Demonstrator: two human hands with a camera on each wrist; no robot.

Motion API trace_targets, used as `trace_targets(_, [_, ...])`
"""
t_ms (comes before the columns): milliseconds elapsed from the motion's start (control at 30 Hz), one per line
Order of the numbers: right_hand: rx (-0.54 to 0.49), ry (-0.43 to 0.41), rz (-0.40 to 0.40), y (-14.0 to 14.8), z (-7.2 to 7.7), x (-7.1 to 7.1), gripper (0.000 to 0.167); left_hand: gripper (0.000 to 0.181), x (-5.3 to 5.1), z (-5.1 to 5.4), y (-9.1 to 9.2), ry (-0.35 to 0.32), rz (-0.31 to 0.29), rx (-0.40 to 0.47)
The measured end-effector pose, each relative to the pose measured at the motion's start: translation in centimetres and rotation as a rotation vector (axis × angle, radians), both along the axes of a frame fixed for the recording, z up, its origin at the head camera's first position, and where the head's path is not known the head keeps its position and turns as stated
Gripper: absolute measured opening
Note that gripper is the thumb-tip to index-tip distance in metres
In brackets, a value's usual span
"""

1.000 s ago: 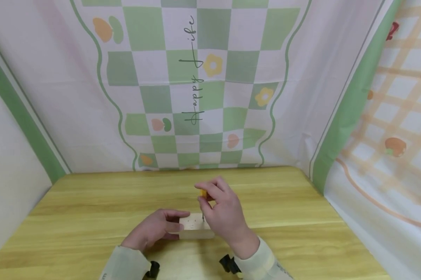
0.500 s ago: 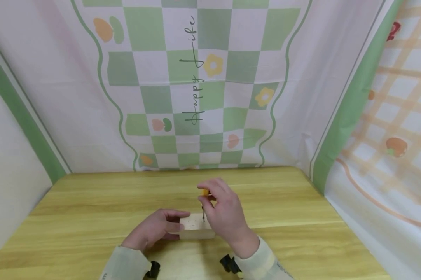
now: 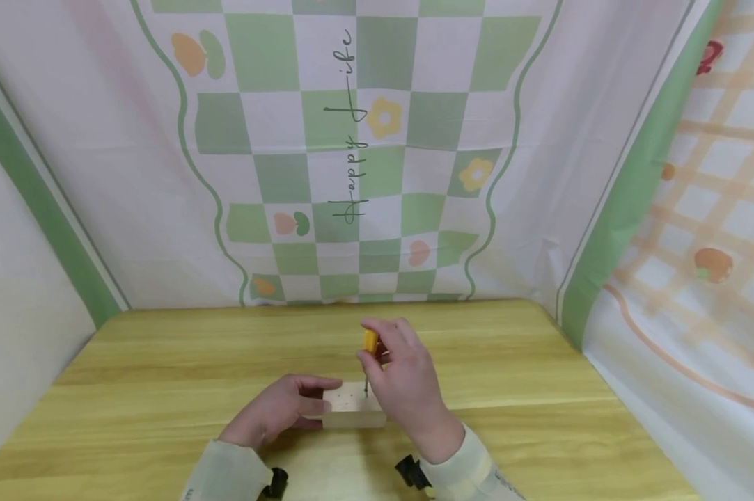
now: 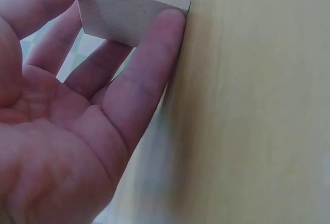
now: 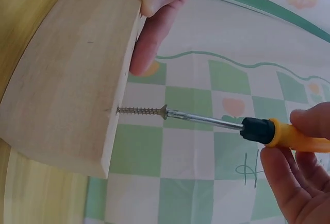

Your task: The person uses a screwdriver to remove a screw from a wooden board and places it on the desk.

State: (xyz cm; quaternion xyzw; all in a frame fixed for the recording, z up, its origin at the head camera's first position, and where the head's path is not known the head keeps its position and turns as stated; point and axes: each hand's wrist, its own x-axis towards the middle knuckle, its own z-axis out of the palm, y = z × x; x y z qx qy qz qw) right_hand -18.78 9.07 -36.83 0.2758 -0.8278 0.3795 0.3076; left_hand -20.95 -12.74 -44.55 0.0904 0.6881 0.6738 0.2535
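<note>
A pale wooden block (image 3: 354, 419) rests on the table, with small holes in its top face. The left hand (image 3: 279, 409) grips the block's left end, thumb and fingers around it, as the left wrist view also shows. In the right wrist view a screw (image 5: 142, 111) stands in the block's (image 5: 67, 74) top face, most of its thread exposed. A screwdriver with a yellow handle (image 5: 299, 140) has its tip at the screw's head, in line with it. The right hand (image 3: 411, 383) pinches that handle between thumb and fingers, above the block's right part.
The wood-grain table (image 3: 163, 348) spreads around both hands. Behind it hangs a green and white checked cloth (image 3: 326, 261), and an orange checked cloth (image 3: 684, 299) hangs at the right. Black devices (image 3: 413, 472) are strapped at both wrists.
The right fingers have shifted slightly on the screwdriver, and more of the yellow handle shows. The left hand and the block have hardly moved.
</note>
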Motion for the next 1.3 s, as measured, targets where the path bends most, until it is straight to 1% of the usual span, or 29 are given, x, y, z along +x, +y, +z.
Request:
trace_targets(133, [-0.009, 0.021, -0.008, -0.04, 0.00, -0.07, 0.043, 0.047, 0.04, -0.11, 0.04, 0.003, 0.014, -0.004])
trace_targets(300, [-0.023, 0.012, 0.012, -0.02, 0.03, 0.01, 0.042, 0.047, 0.39, -0.36, 0.11, 0.003, 0.046, 0.017])
trace_targets(433, [-0.041, -0.017, 0.052, 0.01, -0.08, 0.20, 0.042, 0.046, 0.65, -0.63, 0.14, -0.004, 0.056, 0.032])
trace_targets(600, [-0.049, -0.047, 0.114, 0.12, -0.31, 0.24, 0.047, 0.046, 0.73, -0.59, 0.09, -0.010, 0.051, 0.028])
trace_targets(667, [-0.026, -0.051, 0.097, 0.15, -0.25, 0.26, 0.047, 0.045, 0.73, -0.44, 0.06, -0.007, 0.048, 0.027])
trace_targets(733, [-0.014, -0.048, 0.064, 0.13, -0.15, 0.25, 0.047, 0.045, 0.68, -0.32, 0.04, -0.002, 0.046, 0.025])
trace_targets(867, [-0.033, -0.045, 0.013, 0.04, 0.17, 0.27, 0.044, 0.045, 0.55, -0.05, 0.03, 0.002, 0.044, 0.023])
trace_targets(967, [-0.061, -0.054, 0.014, -0.01, 0.38, 0.30, 0.042, 0.045, 0.43, 0.06, 0.07, -0.001, 0.044, 0.022])
trace_targets(1067, [-0.062, -0.051, 0.023, -0.01, 0.46, 0.24, 0.043, 0.044, 0.33, 0.07, 0.10, -0.004, 0.043, 0.022])
trace_targets(1233, [-0.058, -0.035, 0.088, 0.06, 0.33, -0.04, 0.047, 0.044, 0.16, -0.05, 0.12, -0.003, 0.045, 0.015])
trace_targets(1300, [-0.057, -0.024, 0.102, 0.11, 0.23, -0.20, 0.046, 0.045, 0.08, -0.08, 0.10, -0.004, 0.047, 0.014])
